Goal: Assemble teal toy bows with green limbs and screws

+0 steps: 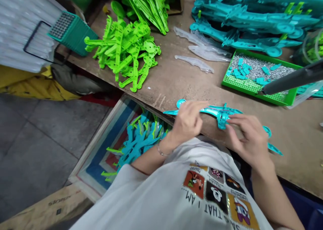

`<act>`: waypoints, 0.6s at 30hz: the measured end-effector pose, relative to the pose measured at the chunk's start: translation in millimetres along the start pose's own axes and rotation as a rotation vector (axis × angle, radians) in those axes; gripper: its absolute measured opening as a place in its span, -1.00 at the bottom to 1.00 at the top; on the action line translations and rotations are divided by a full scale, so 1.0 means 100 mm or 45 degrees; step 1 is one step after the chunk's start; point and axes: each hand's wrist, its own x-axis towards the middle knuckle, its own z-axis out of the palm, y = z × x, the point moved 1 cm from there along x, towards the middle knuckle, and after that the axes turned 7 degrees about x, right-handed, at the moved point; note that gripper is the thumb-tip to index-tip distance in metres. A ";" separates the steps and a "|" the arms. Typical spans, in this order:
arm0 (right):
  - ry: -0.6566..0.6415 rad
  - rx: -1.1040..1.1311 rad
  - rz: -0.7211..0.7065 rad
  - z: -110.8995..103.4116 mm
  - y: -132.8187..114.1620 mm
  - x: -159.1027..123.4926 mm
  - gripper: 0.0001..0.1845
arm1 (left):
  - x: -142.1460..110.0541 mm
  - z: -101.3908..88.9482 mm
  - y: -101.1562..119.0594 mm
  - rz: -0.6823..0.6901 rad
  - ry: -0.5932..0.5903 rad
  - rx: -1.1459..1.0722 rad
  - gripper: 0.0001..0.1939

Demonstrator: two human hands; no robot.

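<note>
A turquoise plastic bow-shaped part [213, 110] lies along the table's front edge, with round discs near both ends. My left hand [188, 119] is curled over its left arm, fingers bent and covering some of it. Thumb and fingers of my right hand [249, 137] pinch at the short grip block in the part's middle. The right hand hides much of the right arm, whose tip shows beyond the wrist. Anything small inside the fingers cannot be made out.
A green tray [259, 88] holds screws and small turquoise pieces, with a dark tool [290, 78] above it. Lime-green parts [128, 51], clear strips [195, 63] and stacked turquoise parts [242, 18] lie behind. Below left, a box [94, 169] contains turquoise-and-green pieces; a teal bit holder [73, 33] stands far left.
</note>
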 end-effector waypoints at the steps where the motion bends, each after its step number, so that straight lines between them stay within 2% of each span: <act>1: -0.103 0.016 -0.041 0.11 -0.04 0.14 -0.83 | -0.03 -0.11 -0.14 -0.113 0.001 0.057 -0.51; 3: -0.276 -0.006 -0.089 0.36 -0.10 0.43 -0.83 | -0.10 -0.28 -0.38 -0.220 -0.077 0.152 -0.41; 5: -0.415 -0.085 -0.088 0.61 -0.14 0.69 -0.78 | -0.18 -0.35 -0.54 -0.237 -0.208 0.226 -0.24; 9: -0.688 -0.248 -0.156 0.99 -0.21 1.05 -0.63 | -0.28 -0.33 -0.68 -0.233 -0.424 0.243 -0.04; 13: -0.821 -0.435 -0.220 1.11 -0.30 1.18 -0.57 | -0.27 -0.30 -0.75 -0.236 -0.512 0.174 0.06; 18: -0.812 -0.412 -0.279 1.14 -0.22 1.15 -0.57 | -0.23 -0.35 -0.83 -0.208 -0.556 0.098 0.17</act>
